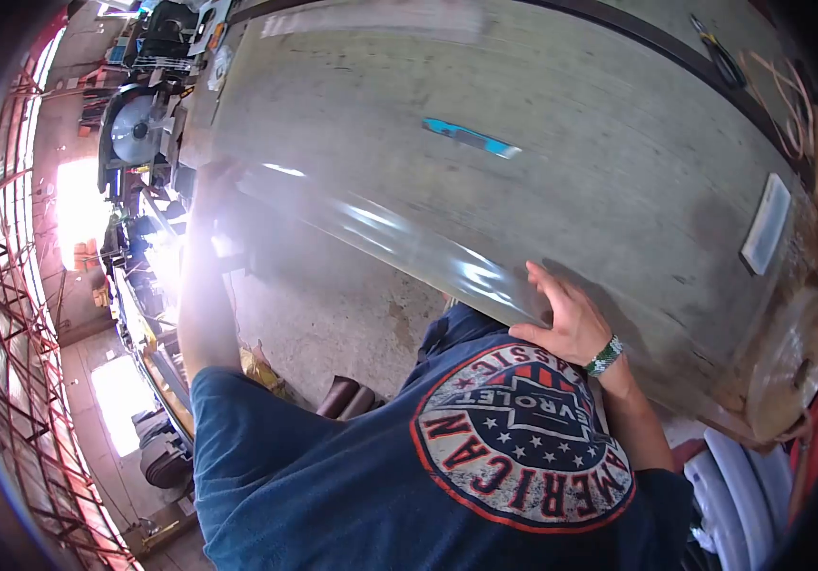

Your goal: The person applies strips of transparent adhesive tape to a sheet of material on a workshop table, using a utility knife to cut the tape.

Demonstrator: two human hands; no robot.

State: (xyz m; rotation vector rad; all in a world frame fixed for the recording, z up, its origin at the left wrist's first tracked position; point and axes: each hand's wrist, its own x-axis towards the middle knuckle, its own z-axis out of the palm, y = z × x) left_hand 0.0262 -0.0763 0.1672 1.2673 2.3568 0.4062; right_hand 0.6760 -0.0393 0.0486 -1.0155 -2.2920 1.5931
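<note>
I have a clear plastic sheet along the near side of the table, its near edge curving and catching the light in long bright streaks. My right hand is at the near edge, palm down, fingers extended and the thumb set apart, so that grip is spread against the plastic rather than pinching it. My left hand reaches toward the left end of the same edge, but glare washes it out and I cannot tell how its grip is set. I judge the sheet light for its size, limp across the middle but springy where it bends, and slick enough to slide under a dry palm. It should crease or scratch sooner than tear, so I would want flat fingers and an even pull, never a bunched fist. The best holds look to be far apart on that near edge, thumb below and fingers above, keeping the span between them straight. On the right, the clear plastic roll looks much heavier, and a co-worker's hand is by its lower rim. The blue utility knife lies mid-table, well apart from my fingers, and a hard thing like that could mark the film if dragged across it
</note>
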